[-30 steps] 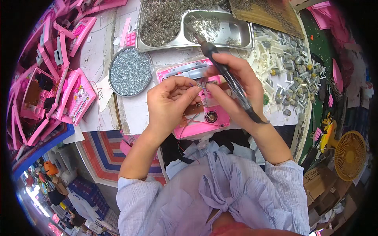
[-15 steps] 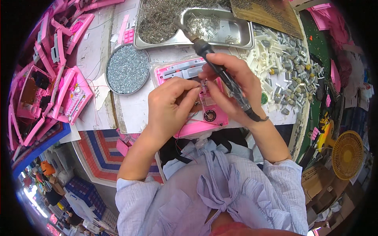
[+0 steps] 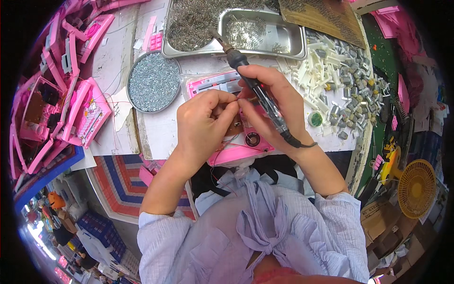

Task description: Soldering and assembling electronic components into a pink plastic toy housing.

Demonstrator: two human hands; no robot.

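Observation:
My right hand [image 3: 288, 106] is closed round the black handle of a soldering iron [image 3: 261, 94], its metal tip pointing up and away toward the steel tray. The thumb and fingertips of that hand meet the pinched fingertips of my left hand [image 3: 202, 124]. What my left fingers hold is too small and covered to make out. Both hands are over an opened pink plastic casing [image 3: 236, 155] with grey trim along its far side. A round black part [image 3: 252, 138], a brown board [image 3: 235, 128] and thin wires show inside it; my hands cover the middle.
A round dish of small silvery screws [image 3: 153, 83] stands left of the casing. Beyond is a steel tray [image 3: 295, 45] of small metal pieces. White plastic parts [image 3: 312, 80] and grey blocks [image 3: 354, 87] lie right. Pink casings [image 3: 90, 109] pile up left; a yellow fan [image 3: 417, 188] stands right.
My right hand and the soldering iron have shifted slightly left, and its fingertips have come together with those of my left hand. More of the brown board shows.

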